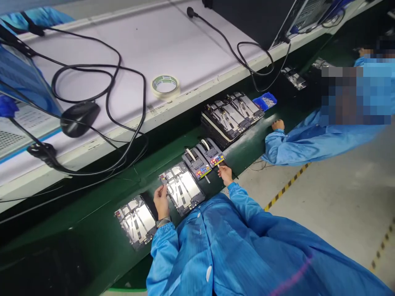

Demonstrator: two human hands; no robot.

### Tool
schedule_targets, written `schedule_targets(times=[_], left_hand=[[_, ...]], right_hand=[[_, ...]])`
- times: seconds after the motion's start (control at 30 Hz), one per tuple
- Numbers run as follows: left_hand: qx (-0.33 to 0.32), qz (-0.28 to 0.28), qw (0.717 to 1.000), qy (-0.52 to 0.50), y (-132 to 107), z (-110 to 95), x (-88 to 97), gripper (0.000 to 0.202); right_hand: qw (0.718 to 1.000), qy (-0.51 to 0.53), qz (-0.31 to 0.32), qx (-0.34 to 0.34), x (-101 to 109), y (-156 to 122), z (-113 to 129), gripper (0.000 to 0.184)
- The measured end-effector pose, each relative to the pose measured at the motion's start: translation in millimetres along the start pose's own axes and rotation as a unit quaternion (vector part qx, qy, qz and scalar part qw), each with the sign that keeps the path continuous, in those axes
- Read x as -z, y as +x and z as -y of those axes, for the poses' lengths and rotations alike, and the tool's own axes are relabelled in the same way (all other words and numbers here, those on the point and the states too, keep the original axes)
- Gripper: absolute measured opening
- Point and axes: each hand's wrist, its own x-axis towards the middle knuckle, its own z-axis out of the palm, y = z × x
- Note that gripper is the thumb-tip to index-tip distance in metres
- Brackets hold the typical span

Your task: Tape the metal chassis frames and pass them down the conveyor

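Note:
My left hand [161, 202] is closed, its fingertips pinched at the left edge of an opened tablet-like device [182, 187] with silver plates and dark circuit parts. Whatever those fingertips hold is too small to make out. To the right, my right hand [226, 176] pinches the short pale end of tape sticking out of the right grey tape dispenser [210, 151]. Beside it stands the left grey tape dispenser [196, 163], with a pale strip hanging from its front. A second opened device [136, 222] lies left of my left hand.
A stack of similar devices [233, 117] and a blue tray [265, 101] of small pale parts stand farther right. A co-worker's hand [278, 125] rests near the stack. The white shelf [129, 49] carries a tape roll [166, 86], a mouse [80, 118] and looping black cables.

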Motion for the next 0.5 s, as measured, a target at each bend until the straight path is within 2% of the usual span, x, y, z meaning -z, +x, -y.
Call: schedule_targets(times=[0.1,0.27,0.5], left_hand=[[-0.004,0.007,1.000,-0.004,2.0,4.3,1.3,0.045],[-0.011,0.001,1.000,0.001,6.3,12.1,2.8,0.045],[-0.003,0.005,1.000,0.007,10.0,16.2,6.0,0.043]], right_hand=[[1.000,0.021,-0.021,0.002,3.0,-0.6,-5.3,0.021],[0.987,0.151,-0.045,-0.016,-2.6,4.2,-4.6,0.039],[0.983,0.174,-0.060,-0.010,-11.5,14.1,-3.8,0.045]])
